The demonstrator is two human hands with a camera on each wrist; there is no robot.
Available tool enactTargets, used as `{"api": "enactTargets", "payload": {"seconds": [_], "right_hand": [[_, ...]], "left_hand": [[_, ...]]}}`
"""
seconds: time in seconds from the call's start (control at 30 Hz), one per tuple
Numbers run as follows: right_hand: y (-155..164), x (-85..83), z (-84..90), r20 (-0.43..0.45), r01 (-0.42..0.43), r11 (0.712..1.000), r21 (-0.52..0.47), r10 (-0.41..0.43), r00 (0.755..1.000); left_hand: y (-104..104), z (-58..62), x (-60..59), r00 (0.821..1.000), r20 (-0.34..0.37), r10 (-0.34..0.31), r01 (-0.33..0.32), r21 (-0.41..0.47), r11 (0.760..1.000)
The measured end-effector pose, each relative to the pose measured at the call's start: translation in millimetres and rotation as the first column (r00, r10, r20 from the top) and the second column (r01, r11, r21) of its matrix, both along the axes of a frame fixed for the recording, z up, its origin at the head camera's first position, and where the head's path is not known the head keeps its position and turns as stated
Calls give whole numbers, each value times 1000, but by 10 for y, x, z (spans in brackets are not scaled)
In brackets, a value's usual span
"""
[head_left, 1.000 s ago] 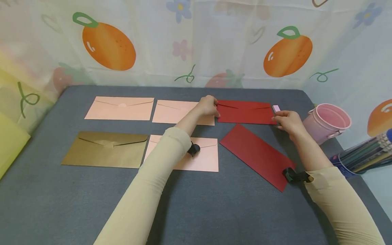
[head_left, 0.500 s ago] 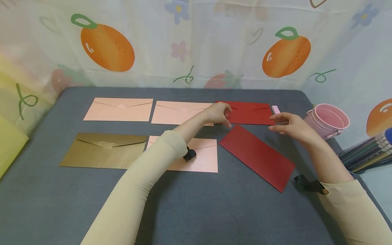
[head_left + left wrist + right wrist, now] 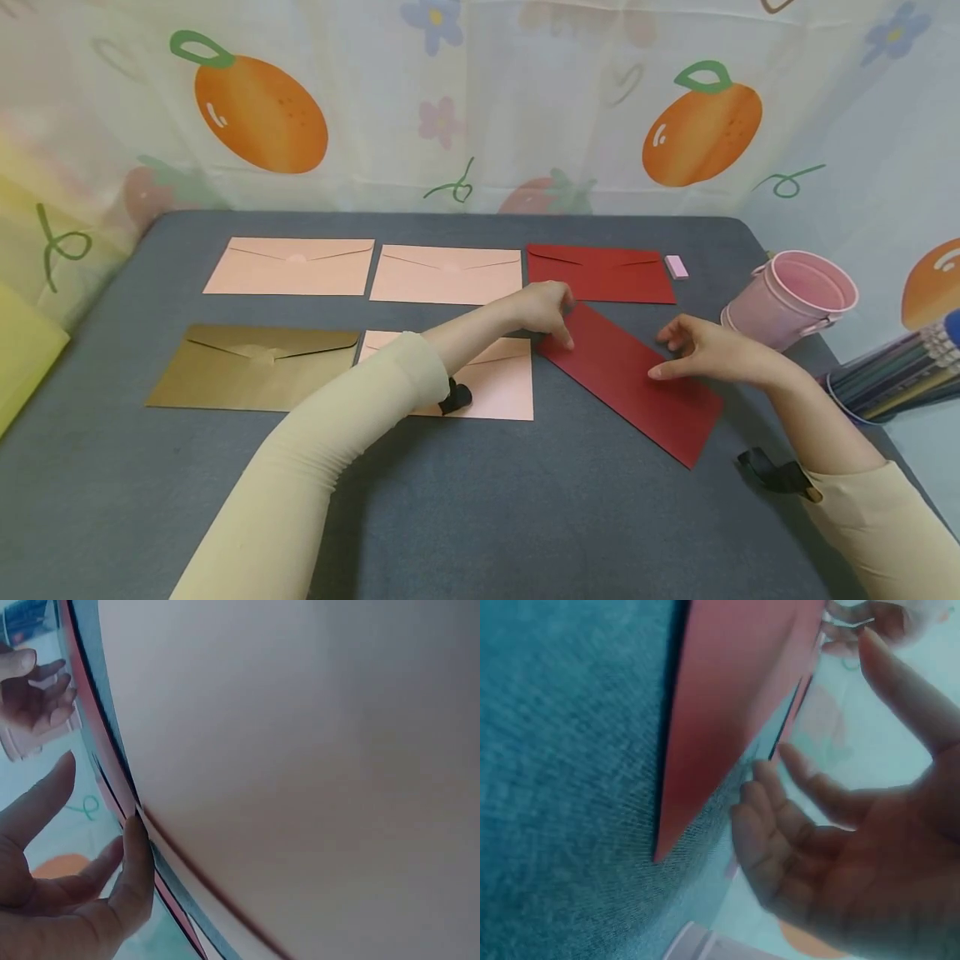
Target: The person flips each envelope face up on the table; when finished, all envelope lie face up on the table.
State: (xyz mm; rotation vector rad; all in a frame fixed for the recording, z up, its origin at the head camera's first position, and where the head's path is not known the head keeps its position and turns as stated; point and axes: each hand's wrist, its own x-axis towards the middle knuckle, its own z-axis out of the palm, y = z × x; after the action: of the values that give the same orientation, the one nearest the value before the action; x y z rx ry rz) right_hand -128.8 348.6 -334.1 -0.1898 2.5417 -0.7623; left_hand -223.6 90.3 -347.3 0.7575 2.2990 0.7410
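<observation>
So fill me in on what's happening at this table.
A person is laying envelopes out on a grey table. Both hands are at the tilted red envelope: the left hand touches its far corner with its fingers, and the right hand rests on its right side with fingers relaxed. Another red envelope sits squared in the back row next to two pink ones. A gold envelope and a third pink one form the front row. A pink bucket stands at the right.

Soft, even light fills the head view, brightest through the translucent fruit-printed curtain [image 3: 480, 100] behind; faint shadows lie under both arms on the grey felt-covered table [image 3: 525, 517]. Its edges bow slightly. Both wrist views are close, blurred and bluish-tinted.
</observation>
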Motion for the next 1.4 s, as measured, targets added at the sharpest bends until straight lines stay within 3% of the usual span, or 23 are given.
{"api": "enactTargets", "payload": {"seconds": [0.3, 0.57, 0.7, 0.87, 1.0, 1.2, 1.3, 1.4], "right_hand": [[-62, 15, -96, -106, -50, 990, 132, 64, 992], [-133, -16, -110, -56, 5, 988, 155, 4, 998], [-86, -40, -111, -30, 24, 993, 112, -20, 999], [-27, -54, -122, -39, 42, 999, 1, -42, 998], [1, -58, -125, -53, 48, 996, -77, -52, 997], [15, -55, -104, -15, 52, 986, -161, -55, 998], [11, -53, -89, 15, 68, 978, -198, -66, 998], [8, -58, -79, 29, 80, 973, -219, -75, 997]], "left_hand": [[20, -23, 62, 999, -46, 13, -14, -37, 999], [-31, -35, 17, 1000, -9, 26, -25, 20, 999], [-52, -30, 5, 999, 8, 37, -37, 59, 998], [-63, -33, -10, 995, 82, 49, -58, 112, 992], [-81, -38, -23, 988, 143, 51, -72, 149, 986], [-120, -27, -31, 983, 178, 40, -76, 197, 978], [-136, -19, -47, 986, 162, 27, -65, 233, 970], [-151, -24, -83, 997, 79, -3, -18, 266, 964]]}}
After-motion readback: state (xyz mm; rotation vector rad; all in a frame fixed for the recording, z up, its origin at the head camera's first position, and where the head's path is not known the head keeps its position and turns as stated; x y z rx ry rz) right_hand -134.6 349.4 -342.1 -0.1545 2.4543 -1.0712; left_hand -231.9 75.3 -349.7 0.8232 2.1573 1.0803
